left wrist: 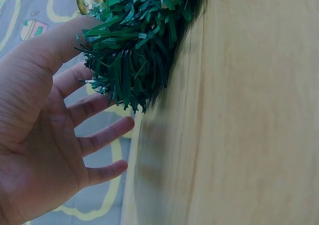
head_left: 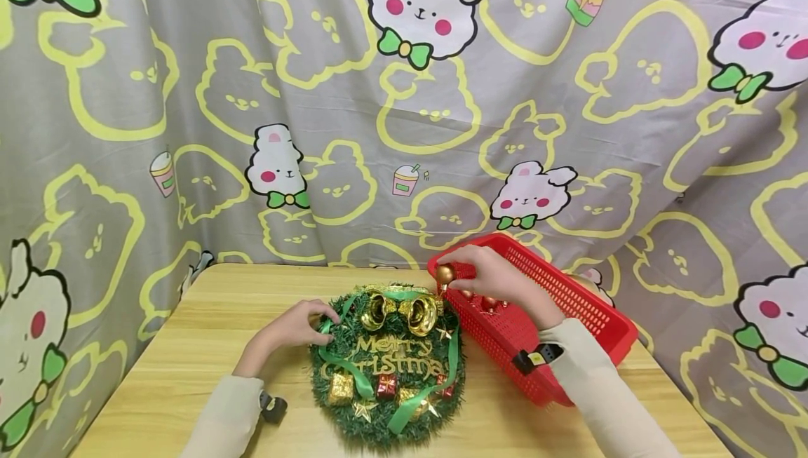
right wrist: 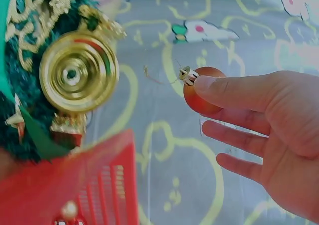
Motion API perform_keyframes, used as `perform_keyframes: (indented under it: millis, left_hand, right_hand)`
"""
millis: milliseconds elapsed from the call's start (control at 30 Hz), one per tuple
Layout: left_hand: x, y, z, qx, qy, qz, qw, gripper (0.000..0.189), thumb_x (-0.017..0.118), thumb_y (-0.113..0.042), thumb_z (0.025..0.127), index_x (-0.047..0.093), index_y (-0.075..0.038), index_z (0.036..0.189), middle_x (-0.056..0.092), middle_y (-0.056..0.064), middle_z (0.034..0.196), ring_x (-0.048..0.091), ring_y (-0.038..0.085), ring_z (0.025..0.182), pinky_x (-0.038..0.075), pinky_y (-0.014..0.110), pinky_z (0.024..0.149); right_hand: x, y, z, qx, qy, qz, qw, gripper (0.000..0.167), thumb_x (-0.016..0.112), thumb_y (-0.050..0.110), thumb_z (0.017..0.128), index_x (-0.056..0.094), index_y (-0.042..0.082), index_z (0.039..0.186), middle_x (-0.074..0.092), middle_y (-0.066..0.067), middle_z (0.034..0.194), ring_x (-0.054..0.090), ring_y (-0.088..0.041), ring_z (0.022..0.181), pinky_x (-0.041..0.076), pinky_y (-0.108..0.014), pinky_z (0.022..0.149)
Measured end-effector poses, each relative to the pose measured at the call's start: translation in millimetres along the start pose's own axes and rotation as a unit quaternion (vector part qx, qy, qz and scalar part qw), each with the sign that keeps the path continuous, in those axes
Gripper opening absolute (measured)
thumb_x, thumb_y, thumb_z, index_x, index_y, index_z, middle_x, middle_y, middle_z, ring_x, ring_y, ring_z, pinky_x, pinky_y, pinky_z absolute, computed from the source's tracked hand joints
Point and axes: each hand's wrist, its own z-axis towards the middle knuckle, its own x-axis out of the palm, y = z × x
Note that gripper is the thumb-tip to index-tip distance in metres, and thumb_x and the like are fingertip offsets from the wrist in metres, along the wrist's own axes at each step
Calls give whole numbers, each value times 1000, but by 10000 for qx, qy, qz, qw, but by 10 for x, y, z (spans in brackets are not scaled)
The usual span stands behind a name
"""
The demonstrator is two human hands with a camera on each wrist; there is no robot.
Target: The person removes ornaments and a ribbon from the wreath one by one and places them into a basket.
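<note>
A green tinsel Christmas wreath lies on the table, bearing gold bells, green ribbon, small gift boxes, stars and gold "Merry Christmas" lettering. My left hand is at its upper left edge. In the left wrist view, the thumb and index finger meet the tinsel, their tips partly hidden, while the other fingers spread loosely. My right hand pinches a gold-orange Christmas ball over the red basket's near left rim. The right wrist view shows the ball's metal cap and thin hanging loop beside the thumb.
The long red plastic basket stands to the right of the wreath, with several shiny balls at its far end. A patterned curtain hangs behind the wooden table.
</note>
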Motion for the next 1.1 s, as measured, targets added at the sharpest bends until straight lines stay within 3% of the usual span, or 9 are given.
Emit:
perform_keyframes:
  millis: [167,533,667,1100]
  left_hand:
    - [0,-18,-6,-55,-3,-24,10000,30,82,-20,83,72,-17,111,65,9,121,58,36,118,46,65,103]
    - [3,-30,-18,-82,-10,-54,10000,28,81,-19,84,73,-17,111,65,10,122,56,41,122,43,68,106]
    - [2,-27,-21,-54,-15,-46,10000,29,81,-20,83,72,-17,110,65,10,122,56,41,121,43,69,105]
    - [2,-43,-16,-44,-14,-102,9999,29,81,-19,84,73,-16,111,65,10,122,57,39,119,46,66,103]
  right_hand:
    - [-86,-220,-50,241,-205,-19,9995,42,83,12,85,72,6,125,73,-9,122,68,-29,115,56,-49,97]
    - [-99,-768,-212,1277,-318,168,9912,43,79,12,87,69,4,128,71,-14,125,65,-35,116,55,-52,93]
    - [-62,-915,-259,1366,-404,140,9897,41,78,9,86,69,1,125,71,-18,122,65,-39,116,53,-57,97]
    - [111,-1266,-360,1704,-498,108,9841,38,77,2,85,69,-5,122,71,-23,119,65,-42,114,52,-59,98]
